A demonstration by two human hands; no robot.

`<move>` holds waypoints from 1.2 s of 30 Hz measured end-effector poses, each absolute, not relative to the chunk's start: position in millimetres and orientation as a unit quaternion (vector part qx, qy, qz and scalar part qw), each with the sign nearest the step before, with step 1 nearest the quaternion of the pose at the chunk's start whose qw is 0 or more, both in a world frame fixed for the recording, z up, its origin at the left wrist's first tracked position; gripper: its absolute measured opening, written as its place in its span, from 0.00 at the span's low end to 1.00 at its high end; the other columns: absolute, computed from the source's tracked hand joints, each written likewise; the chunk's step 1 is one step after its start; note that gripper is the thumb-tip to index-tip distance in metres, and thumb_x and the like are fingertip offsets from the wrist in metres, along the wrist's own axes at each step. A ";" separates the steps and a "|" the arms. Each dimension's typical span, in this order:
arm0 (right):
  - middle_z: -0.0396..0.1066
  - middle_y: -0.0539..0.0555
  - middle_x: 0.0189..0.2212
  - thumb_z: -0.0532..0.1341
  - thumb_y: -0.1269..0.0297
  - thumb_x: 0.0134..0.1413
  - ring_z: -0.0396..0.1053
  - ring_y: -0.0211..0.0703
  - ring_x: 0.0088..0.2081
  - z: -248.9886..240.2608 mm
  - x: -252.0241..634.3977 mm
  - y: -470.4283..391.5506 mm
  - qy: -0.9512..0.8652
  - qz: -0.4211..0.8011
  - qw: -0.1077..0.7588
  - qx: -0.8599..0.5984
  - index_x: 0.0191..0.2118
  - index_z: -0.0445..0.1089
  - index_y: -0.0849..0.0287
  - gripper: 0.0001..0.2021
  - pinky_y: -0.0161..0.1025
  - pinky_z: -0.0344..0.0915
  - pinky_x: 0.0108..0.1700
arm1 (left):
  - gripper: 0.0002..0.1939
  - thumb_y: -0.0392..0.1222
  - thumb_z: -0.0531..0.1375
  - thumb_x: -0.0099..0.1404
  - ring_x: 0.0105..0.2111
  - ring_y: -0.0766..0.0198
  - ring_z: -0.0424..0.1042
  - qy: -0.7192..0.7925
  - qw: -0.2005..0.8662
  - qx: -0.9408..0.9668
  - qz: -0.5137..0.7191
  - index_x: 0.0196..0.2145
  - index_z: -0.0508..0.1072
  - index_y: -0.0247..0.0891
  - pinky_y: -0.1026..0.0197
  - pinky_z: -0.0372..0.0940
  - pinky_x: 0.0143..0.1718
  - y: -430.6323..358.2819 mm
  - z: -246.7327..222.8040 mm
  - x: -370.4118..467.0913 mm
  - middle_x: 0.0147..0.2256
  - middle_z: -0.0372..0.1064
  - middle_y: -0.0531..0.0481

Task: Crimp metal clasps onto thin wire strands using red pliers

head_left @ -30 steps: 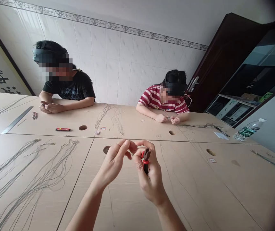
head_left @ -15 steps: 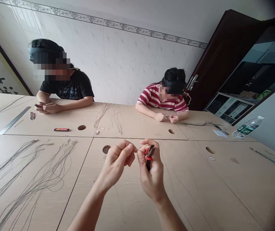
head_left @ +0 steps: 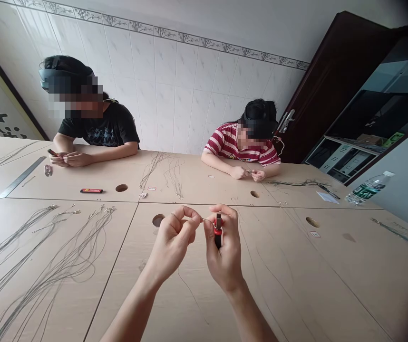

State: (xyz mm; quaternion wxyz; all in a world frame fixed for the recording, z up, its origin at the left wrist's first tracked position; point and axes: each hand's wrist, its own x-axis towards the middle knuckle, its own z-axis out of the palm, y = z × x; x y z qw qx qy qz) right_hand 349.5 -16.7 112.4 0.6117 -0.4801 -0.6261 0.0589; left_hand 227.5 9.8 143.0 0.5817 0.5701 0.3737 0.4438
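Observation:
My left hand (head_left: 175, 240) pinches a thin cord near the middle of the view, and a loose strand (head_left: 192, 295) hangs below it over the table. Close on its right, my right hand (head_left: 227, 251) is wrapped round small pliers (head_left: 218, 232) with red and black handles, their jaws pointing up. A short bit of the cord shows between the fingertips of both hands. Whatever fitting sits on the cord is too small to make out.
Bundles of thin cords (head_left: 72, 251) lie on the table (head_left: 147, 304) at the left. Across it sit two people, both handling small items. A red lighter-like object (head_left: 91, 191), a ruler (head_left: 24, 175) and a bottle (head_left: 368, 189) are also there.
The pliers have turned in my right hand, and their jaws now look narrower and more upright. My left hand has shifted slightly, and the hanging strand shows more clearly.

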 end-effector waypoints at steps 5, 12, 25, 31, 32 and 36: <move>0.61 0.57 0.46 0.53 0.73 0.64 0.65 0.45 0.45 110.3 349.4 -14.8 -0.634 0.040 0.604 -0.481 0.39 0.61 0.53 0.06 0.41 0.65 0.39 | 0.12 0.49 0.56 0.68 0.19 0.71 0.41 0.393 0.568 0.574 0.440 0.30 0.64 0.39 0.66 0.41 0.20 11.2 142.5 225.2 0.18 0.44 0.61; 0.62 0.57 0.46 0.52 0.77 0.62 0.66 0.43 0.44 106.3 349.6 -14.0 -0.647 0.015 0.590 -0.482 0.40 0.61 0.54 0.08 0.38 0.65 0.36 | 0.13 0.48 0.57 0.67 0.20 0.71 0.39 0.405 0.566 0.563 0.446 0.28 0.65 0.39 0.67 0.38 0.19 12.3 142.4 223.4 0.18 0.41 0.61; 0.61 0.56 0.46 0.53 0.79 0.60 0.65 0.41 0.42 106.9 348.7 -12.9 -0.658 0.023 0.589 -0.469 0.40 0.60 0.54 0.11 0.36 0.65 0.35 | 0.12 0.46 0.57 0.64 0.19 0.71 0.39 0.418 0.561 0.557 0.448 0.26 0.65 0.38 0.67 0.38 0.19 13.4 144.2 222.9 0.18 0.42 0.61; 0.61 0.56 0.46 0.53 0.79 0.60 0.65 0.40 0.40 103.7 349.3 -12.4 -0.665 0.036 0.584 -0.463 0.41 0.60 0.54 0.11 0.36 0.65 0.33 | 0.11 0.44 0.56 0.63 0.20 0.71 0.39 0.420 0.558 0.553 0.455 0.25 0.64 0.38 0.67 0.39 0.19 11.7 145.6 223.3 0.18 0.42 0.61; 0.61 0.56 0.46 0.53 0.79 0.60 0.65 0.40 0.40 103.2 349.3 -12.3 -0.666 0.036 0.584 -0.462 0.41 0.60 0.54 0.11 0.36 0.65 0.33 | 0.10 0.44 0.56 0.62 0.20 0.71 0.39 0.421 0.556 0.553 0.455 0.25 0.64 0.38 0.67 0.39 0.19 11.5 145.5 223.3 0.18 0.42 0.61; 0.61 0.56 0.46 0.53 0.79 0.60 0.65 0.40 0.39 102.7 349.5 -12.4 -0.669 0.030 0.583 -0.460 0.41 0.61 0.53 0.11 0.36 0.66 0.33 | 0.09 0.42 0.56 0.62 0.21 0.70 0.40 0.429 0.555 0.548 0.455 0.25 0.64 0.38 0.67 0.40 0.20 10.9 144.8 223.7 0.18 0.42 0.60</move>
